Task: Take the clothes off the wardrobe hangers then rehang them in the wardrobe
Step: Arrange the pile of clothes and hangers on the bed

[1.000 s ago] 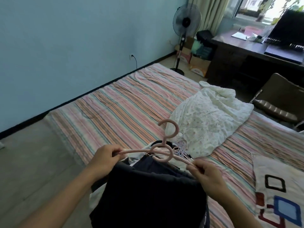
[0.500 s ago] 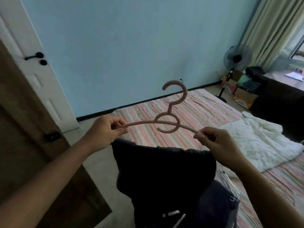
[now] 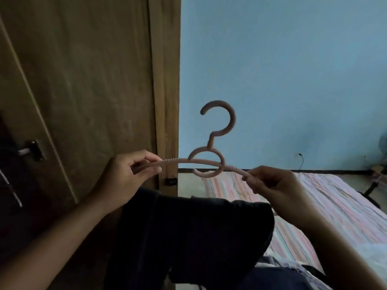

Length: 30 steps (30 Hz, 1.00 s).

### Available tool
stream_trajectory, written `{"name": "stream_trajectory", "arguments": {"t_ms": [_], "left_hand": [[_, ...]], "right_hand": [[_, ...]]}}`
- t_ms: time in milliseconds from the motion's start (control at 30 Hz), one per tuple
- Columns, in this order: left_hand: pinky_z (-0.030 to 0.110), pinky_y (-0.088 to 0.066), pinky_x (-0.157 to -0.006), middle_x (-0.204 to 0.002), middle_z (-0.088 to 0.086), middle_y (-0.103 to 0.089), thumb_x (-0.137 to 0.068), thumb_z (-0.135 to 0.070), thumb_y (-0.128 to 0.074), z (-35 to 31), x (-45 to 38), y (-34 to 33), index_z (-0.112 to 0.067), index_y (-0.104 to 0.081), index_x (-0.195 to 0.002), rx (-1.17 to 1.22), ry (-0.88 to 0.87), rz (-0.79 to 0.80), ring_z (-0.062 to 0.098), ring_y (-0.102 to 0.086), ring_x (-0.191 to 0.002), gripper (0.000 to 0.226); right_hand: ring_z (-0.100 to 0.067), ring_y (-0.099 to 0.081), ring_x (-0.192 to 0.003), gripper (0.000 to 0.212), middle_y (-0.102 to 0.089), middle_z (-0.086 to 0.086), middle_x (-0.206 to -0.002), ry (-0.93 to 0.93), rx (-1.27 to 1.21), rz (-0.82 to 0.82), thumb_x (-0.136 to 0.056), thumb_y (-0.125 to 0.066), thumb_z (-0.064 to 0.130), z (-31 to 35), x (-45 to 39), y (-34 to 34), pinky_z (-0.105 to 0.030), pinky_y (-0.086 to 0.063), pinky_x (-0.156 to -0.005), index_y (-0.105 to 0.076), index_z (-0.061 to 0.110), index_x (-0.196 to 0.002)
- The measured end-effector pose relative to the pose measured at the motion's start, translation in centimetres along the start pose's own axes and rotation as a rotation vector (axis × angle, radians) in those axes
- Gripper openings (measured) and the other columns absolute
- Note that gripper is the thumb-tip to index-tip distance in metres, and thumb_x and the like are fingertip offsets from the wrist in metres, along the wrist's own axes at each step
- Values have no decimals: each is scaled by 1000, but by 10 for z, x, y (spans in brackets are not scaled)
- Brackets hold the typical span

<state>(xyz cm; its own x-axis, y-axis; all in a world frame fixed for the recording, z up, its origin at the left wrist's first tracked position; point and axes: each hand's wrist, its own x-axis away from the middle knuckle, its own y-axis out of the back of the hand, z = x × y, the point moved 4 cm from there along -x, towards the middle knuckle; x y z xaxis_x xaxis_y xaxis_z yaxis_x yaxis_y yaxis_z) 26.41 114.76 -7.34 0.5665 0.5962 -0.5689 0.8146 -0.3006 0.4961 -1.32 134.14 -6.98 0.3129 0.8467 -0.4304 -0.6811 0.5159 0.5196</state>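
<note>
Head view. My left hand [image 3: 125, 176] pinches the left arm of the pink hanger [image 3: 211, 162] between thumb and curled fingers; my right hand [image 3: 272, 185] grips its right tip the same way. I hold the hanger in the air at chest height, in front of the brown wardrobe door [image 3: 83, 80] and the blue wall [image 3: 293, 70], with nothing carrying it but my hands. Its long axis runs left to right between my fists, bowed slightly upward. The hook stands upright above the central ring, its open end curling toward the left. The dark garment [image 3: 192, 237] hangs below the hanger and over my forearms; how it is attached to the arms I cannot tell. Behind it, the striped bed [image 3: 314, 206] reaches to the right edge of the view.

Handling, as I judge it: the hanger looks light, thin and somewhat springy, with ribbed arm ends that give good purchase, so the tips are fit for steadying. For hanging I would shift one hand to the neck under the hook. The garment is soft and limp, and will slide off if the hanger tilts.
</note>
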Motion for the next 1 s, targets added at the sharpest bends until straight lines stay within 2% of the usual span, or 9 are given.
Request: {"name": "stream_trajectory", "arguments": {"t_ms": [133,267,333,467,500,633,767,900,1000], "left_hand": [[29,-55,-69,-86,-6,-72,-80,-38,-71,-1,23,40,-43,-72,-96,-35,77,-109,14,-68,-79,17],[16,-52,-69,-88,-6,-74,-80,-20,-74,-13,48,68,-39,-74,-95,-79,117,-230,9,-69,-80,24],[16,-53,-70,-87,-5,-74,-80,-14,-73,-22,60,73,-34,-76,-92,-80,145,-281,9,-69,-80,24],[18,-54,-71,-88,-2,-74,-81,1,-72,-35,87,88,-20,-76,-92,-139,207,-404,10,-69,-82,25],[17,-53,-72,-89,-2,-74,-81,3,-71,-39,95,95,-19,-75,-93,-150,228,-438,11,-69,-83,25],[10,-48,-74,-90,-7,-73,-84,2,-70,-53,132,119,-21,-74,-92,-265,307,-554,6,-68,-85,25],[12,-47,-71,-88,-5,-73,-86,-3,-71,-64,172,142,-29,-75,-90,-350,377,-660,7,-67,-82,27],[30,-50,-72,-90,2,-71,-87,-2,-69,-77,207,158,-33,-72,-95,-380,433,-729,20,-65,-80,32],[25,-50,-73,-90,0,-71,-89,-4,-68,-84,226,172,-33,-72,-95,-420,474,-715,14,-66,-81,30]], "right_hand": [[-13,-46,-55,18,-54,-4,-58,98,-38,117,-88,-70,34,21,-30,-30,-33,-36,-58,-69,19,-77],[-10,-44,-54,20,-56,7,-60,234,-102,259,-88,-64,46,51,-56,-69,-30,-36,-53,-73,29,-82],[-9,-48,-55,21,-61,7,-64,320,-113,356,-90,-61,47,65,-63,-89,-26,-40,-53,-75,31,-87],[-24,-58,-61,16,-64,-8,-69,402,-192,525,-94,-62,40,82,-75,-122,-42,-49,-58,-74,32,-89],[-24,-57,-60,16,-63,-6,-67,418,-216,564,-94,-61,42,86,-77,-130,-42,-48,-57,-73,33,-88],[-14,-51,-54,25,-59,-1,-62,508,-281,695,-94,-61,45,112,-83,-161,-20,-38,-52,-72,26,-83],[-12,-52,-55,30,-62,-6,-66,545,-349,809,-91,-60,48,145,-79,-194,-20,-40,-53,-72,22,-81],[-7,-48,-54,21,-58,2,-61,549,-431,921,-90,-62,44,175,-66,-226,-18,-39,-51,-71,28,-78],[0,-46,-53,20,-55,10,-58,562,-451,968,-93,-64,34,197,-56,-249,-13,-36,-52,-71,28,-75]]}}
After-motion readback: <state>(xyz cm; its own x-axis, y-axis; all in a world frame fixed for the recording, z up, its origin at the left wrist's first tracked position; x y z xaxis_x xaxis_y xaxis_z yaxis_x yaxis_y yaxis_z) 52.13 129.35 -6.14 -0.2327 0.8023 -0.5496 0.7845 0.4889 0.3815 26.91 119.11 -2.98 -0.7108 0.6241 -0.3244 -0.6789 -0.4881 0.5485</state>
